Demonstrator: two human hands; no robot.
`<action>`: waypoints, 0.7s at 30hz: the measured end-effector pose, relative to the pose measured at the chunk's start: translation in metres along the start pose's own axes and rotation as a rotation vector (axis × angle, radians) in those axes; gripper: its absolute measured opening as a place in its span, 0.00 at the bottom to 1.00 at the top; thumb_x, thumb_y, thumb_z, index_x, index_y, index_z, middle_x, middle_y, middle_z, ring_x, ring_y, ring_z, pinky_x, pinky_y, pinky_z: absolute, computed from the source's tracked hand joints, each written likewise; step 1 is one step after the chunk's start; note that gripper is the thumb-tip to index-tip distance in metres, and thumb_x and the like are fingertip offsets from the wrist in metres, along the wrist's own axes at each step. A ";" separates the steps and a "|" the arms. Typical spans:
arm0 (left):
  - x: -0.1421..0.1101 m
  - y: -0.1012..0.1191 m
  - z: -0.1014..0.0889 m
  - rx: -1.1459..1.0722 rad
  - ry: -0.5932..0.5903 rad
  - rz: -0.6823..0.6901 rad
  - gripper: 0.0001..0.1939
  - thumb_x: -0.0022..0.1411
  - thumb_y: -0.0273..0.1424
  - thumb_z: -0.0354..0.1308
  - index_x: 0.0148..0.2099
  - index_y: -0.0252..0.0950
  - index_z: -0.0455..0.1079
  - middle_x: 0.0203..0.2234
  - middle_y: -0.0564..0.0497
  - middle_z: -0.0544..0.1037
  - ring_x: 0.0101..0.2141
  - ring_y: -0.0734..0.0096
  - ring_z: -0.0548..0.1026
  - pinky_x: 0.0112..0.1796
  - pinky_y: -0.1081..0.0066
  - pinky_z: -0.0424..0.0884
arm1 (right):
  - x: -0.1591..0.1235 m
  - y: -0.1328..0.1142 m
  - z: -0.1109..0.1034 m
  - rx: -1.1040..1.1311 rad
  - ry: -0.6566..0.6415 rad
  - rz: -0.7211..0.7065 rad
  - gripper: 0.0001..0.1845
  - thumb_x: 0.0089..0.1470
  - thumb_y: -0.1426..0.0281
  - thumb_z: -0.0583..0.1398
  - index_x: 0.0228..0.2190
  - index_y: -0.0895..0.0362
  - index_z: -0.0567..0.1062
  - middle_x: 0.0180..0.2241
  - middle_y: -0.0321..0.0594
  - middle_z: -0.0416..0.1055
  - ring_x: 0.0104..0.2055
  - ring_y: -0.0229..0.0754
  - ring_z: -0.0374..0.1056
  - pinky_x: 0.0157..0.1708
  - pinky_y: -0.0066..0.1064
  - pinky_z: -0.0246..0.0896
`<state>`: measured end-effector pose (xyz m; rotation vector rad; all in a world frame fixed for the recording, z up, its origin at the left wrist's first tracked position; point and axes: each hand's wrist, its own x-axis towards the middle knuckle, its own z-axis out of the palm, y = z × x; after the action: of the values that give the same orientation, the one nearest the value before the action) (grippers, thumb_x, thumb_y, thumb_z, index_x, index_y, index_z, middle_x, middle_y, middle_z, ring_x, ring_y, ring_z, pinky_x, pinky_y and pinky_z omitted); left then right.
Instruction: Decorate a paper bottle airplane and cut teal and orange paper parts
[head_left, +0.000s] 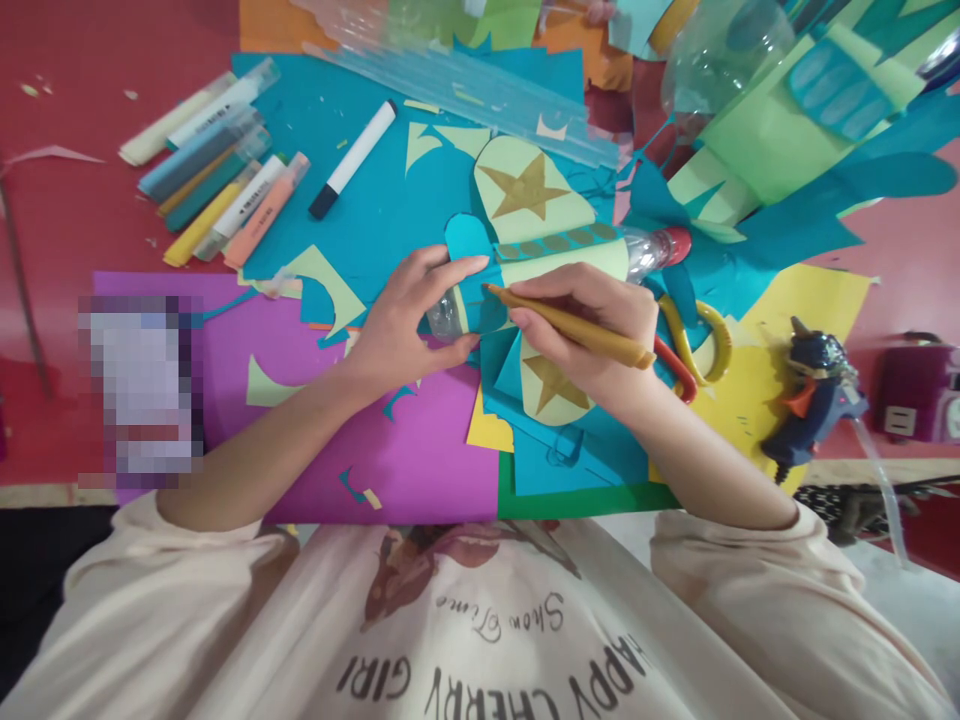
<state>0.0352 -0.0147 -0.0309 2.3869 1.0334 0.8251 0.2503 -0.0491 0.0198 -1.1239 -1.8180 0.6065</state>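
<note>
One paper-wrapped bottle [611,255] was laid sideways on blue sheets [360,235], its base spanned by the left hand [401,310], fingers half-curled, presumably against rolling. A brown marker [592,333] was pinched near its tip by the right hand [619,300], likely for control; scissors [724,345] lay beside.

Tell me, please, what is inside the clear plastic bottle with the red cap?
No contents can be made out through the bottle's bare ends. Its middle cannot be seen into: pale green and blue paper wrapping covers it, partly under the right hand.
</note>
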 end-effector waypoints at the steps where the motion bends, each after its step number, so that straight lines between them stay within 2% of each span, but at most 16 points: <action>1: 0.000 0.000 0.000 0.009 -0.004 -0.012 0.31 0.64 0.53 0.54 0.65 0.52 0.58 0.54 0.50 0.70 0.53 0.59 0.71 0.52 0.57 0.73 | 0.000 0.000 0.000 -0.011 -0.010 -0.003 0.04 0.58 0.68 0.62 0.35 0.56 0.77 0.30 0.37 0.79 0.26 0.34 0.72 0.25 0.27 0.68; 9: 0.001 -0.001 0.000 -0.024 0.019 0.028 0.33 0.63 0.56 0.53 0.64 0.47 0.58 0.54 0.46 0.70 0.54 0.57 0.71 0.52 0.58 0.73 | 0.001 -0.001 -0.001 -0.053 -0.010 -0.107 0.02 0.57 0.72 0.62 0.32 0.56 0.77 0.28 0.37 0.79 0.26 0.33 0.73 0.26 0.25 0.68; 16: 0.001 -0.001 -0.001 -0.011 -0.035 -0.041 0.33 0.63 0.56 0.53 0.64 0.46 0.59 0.56 0.46 0.69 0.57 0.53 0.70 0.55 0.53 0.71 | 0.000 0.000 0.000 -0.064 -0.061 -0.177 0.04 0.57 0.72 0.61 0.29 0.56 0.74 0.23 0.34 0.75 0.22 0.33 0.68 0.22 0.26 0.63; 21: 0.001 0.000 -0.001 -0.009 -0.024 -0.043 0.33 0.63 0.56 0.53 0.64 0.47 0.59 0.56 0.47 0.70 0.56 0.53 0.71 0.54 0.53 0.72 | -0.001 0.000 0.001 -0.096 -0.074 -0.219 0.06 0.56 0.74 0.62 0.28 0.53 0.73 0.22 0.35 0.75 0.23 0.36 0.69 0.23 0.29 0.66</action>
<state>0.0346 -0.0139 -0.0301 2.3533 1.0654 0.7822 0.2495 -0.0502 0.0188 -0.9577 -2.0190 0.4412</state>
